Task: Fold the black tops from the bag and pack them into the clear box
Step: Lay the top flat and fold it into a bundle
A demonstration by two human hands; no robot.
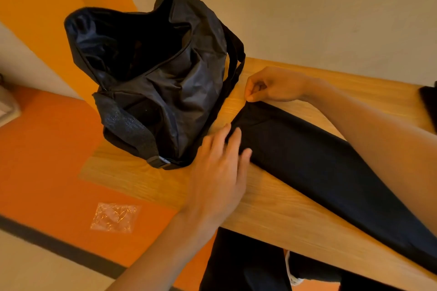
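Observation:
A black top [319, 160] lies folded into a long narrow strip across the wooden table [272, 215], running from the middle to the lower right. My right hand [272, 86] pinches the strip's far corner between thumb and finger. My left hand [220, 163] rests flat with spread fingers on the strip's near-left edge. The black bag [151, 78] stands unzipped on the table's left end, right beside the top. Its inside is dark and I cannot tell what it holds. The clear box is not in view.
Another black item [429, 106] pokes in at the right edge of the table. A clear plastic wrapper [114, 217] lies on the orange floor to the left. The table's near edge runs above my dark-trousered legs [243, 264]. A wall stands behind the table.

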